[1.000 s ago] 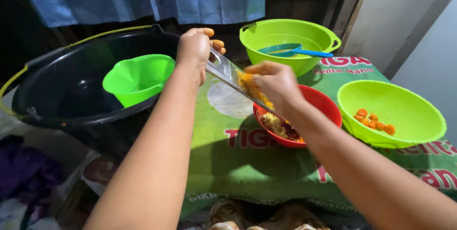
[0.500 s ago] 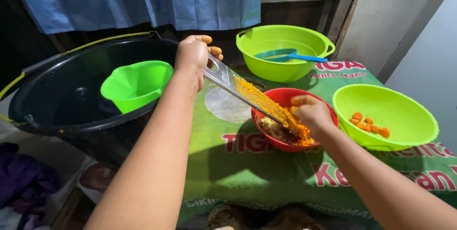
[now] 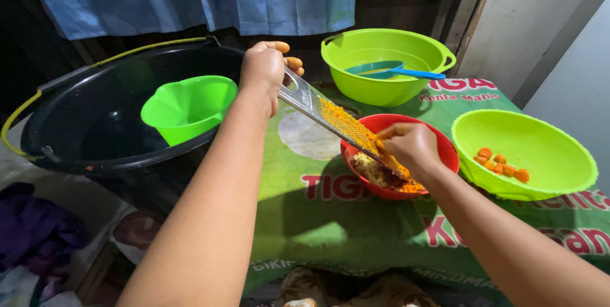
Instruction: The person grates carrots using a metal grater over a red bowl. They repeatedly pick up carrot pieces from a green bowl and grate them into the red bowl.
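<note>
My left hand (image 3: 265,73) grips the top end of a flat metal grater (image 3: 330,119) that slants down into a red bowl (image 3: 438,145). The grater's face is coated in orange pulp. My right hand (image 3: 410,147) presses a small orange piece, mostly hidden by the fingers, against the lower part of the grater over the bowl. Grated orange and pale shreds lie in the bowl under the hand.
A lime-green bowl (image 3: 559,170) at right holds several orange chunks (image 3: 502,164). A second green bowl (image 3: 381,49) behind holds a blue scoop (image 3: 394,70). A big black tub (image 3: 82,129) at left contains a green scoop-like tub (image 3: 190,107). A green printed cloth (image 3: 318,211) covers the surface.
My right hand slid from the grater's upper half down to its lower end and has come a little back up. The left hand and grater stayed put.
</note>
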